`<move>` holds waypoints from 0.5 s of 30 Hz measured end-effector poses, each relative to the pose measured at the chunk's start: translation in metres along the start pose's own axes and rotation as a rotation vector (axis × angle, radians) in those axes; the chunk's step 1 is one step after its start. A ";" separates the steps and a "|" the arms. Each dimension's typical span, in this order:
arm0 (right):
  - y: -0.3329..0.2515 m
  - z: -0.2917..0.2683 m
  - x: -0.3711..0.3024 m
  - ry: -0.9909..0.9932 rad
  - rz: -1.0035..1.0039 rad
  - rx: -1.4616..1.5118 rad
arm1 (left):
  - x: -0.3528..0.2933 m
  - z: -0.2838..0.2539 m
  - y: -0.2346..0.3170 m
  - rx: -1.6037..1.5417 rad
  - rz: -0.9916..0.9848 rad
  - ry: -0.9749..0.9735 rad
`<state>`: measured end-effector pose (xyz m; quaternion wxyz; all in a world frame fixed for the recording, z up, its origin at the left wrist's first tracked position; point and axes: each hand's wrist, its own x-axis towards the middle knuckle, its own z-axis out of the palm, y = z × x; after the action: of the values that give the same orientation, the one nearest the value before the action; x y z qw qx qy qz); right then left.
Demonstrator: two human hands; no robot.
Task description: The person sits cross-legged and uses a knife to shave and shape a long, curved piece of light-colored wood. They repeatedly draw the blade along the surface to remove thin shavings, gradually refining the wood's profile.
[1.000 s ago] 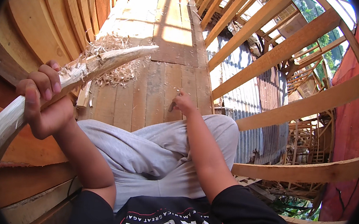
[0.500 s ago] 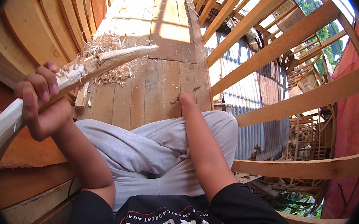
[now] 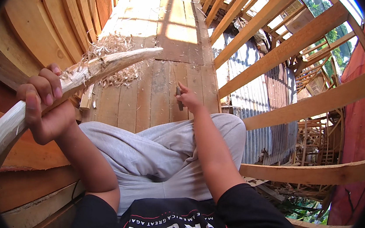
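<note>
My left hand [image 3: 45, 103] is wrapped round a curved, pale piece of peeled wood [image 3: 108, 64]. The wood slants up from the left edge, its thick end low at the left and its narrow tip pointing away to the right. Curled strips cling to its rough upper side. My right hand [image 3: 189, 98], apart from the wood, grips a short, dark, knife-like blade [image 3: 179, 99] just above the floorboards, past my crossed legs. Its exact kind is too small to make out.
Wood shavings [image 3: 118, 48] lie heaped on the plank floor [image 3: 136, 96] beside the board wall [image 3: 33, 25] at the left. To the right runs a slatted wooden railing [image 3: 288, 113], with corrugated metal sheets [image 3: 254, 99] beyond. Sunlight falls on the far boards.
My right hand has turned, so the dark blade now points away from me and shows more of its side. The left hand and the wood stay almost still.
</note>
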<state>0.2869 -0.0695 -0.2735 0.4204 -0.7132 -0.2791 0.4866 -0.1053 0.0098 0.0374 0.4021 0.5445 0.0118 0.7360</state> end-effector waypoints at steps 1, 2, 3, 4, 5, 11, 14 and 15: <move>0.002 0.011 0.005 0.131 -0.038 0.006 | 0.000 -0.001 0.000 0.004 0.000 -0.003; 0.008 0.014 0.010 0.266 0.034 -0.042 | -0.001 0.000 0.000 -0.002 0.000 0.003; 0.014 0.013 0.014 0.407 0.111 -0.082 | -0.001 0.004 -0.001 -0.019 -0.002 0.010; 0.020 0.007 0.018 0.548 0.301 -0.178 | -0.001 0.008 -0.003 -0.038 -0.005 0.017; 0.023 0.007 0.017 0.471 0.344 -0.360 | -0.001 0.008 -0.003 -0.036 -0.007 0.017; -0.003 0.054 -0.038 -0.216 0.206 -0.344 | -0.001 -0.001 -0.001 0.017 -0.005 0.027; -0.029 0.076 -0.057 -0.205 0.031 0.073 | -0.002 0.005 -0.001 0.015 -0.006 0.014; -0.037 0.080 -0.058 -0.059 0.049 0.050 | -0.002 0.006 0.000 0.014 -0.008 0.004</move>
<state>0.1914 -0.0723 -0.2285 0.4175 -0.6946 -0.2614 0.5243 -0.0996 0.0061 0.0381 0.4012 0.5457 0.0198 0.7354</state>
